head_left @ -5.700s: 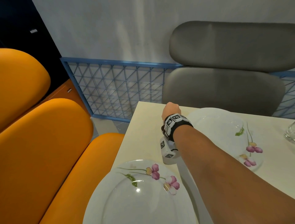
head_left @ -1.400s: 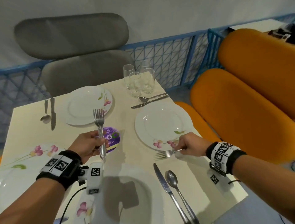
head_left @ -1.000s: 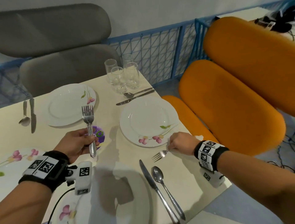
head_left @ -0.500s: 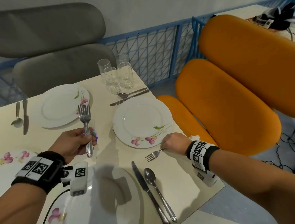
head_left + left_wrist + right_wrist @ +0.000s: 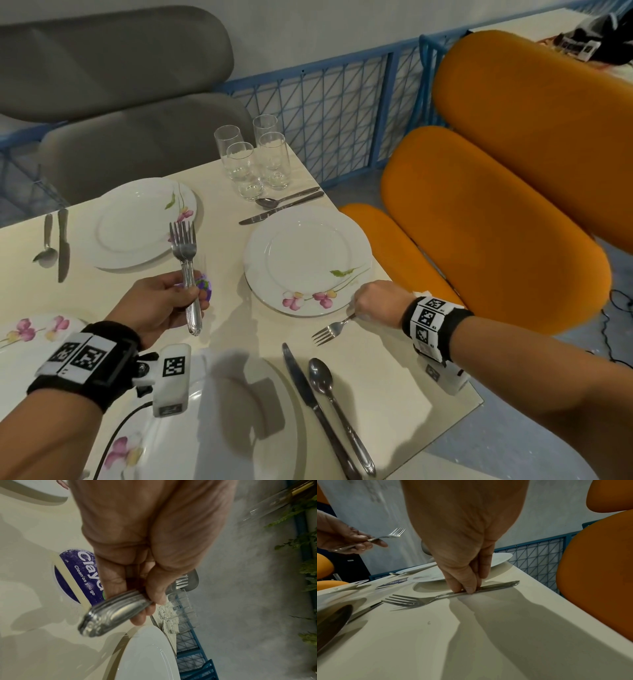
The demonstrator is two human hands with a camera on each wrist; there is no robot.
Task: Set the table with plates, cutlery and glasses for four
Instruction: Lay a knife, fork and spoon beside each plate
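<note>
Fork-laying step: right hand (image 5: 371, 298) pinches a silver fork (image 5: 426, 599) lying flat on the cream worktop (image 5: 394, 383) beside the flowered white plate (image 5: 308, 260); left hand (image 5: 161, 305) grips the upright spare forks (image 5: 186, 270); next, release and draw another.

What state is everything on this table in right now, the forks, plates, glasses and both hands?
Single fork: flat on the table, handle pinched.
Right hand: pinching that fork's handle.
Bunch of forks: held upright, off the table.
Left hand: gripping the bunch.
Glasses: four, upright, clustered at the corner.
Right plate: bare, flat.
</note>
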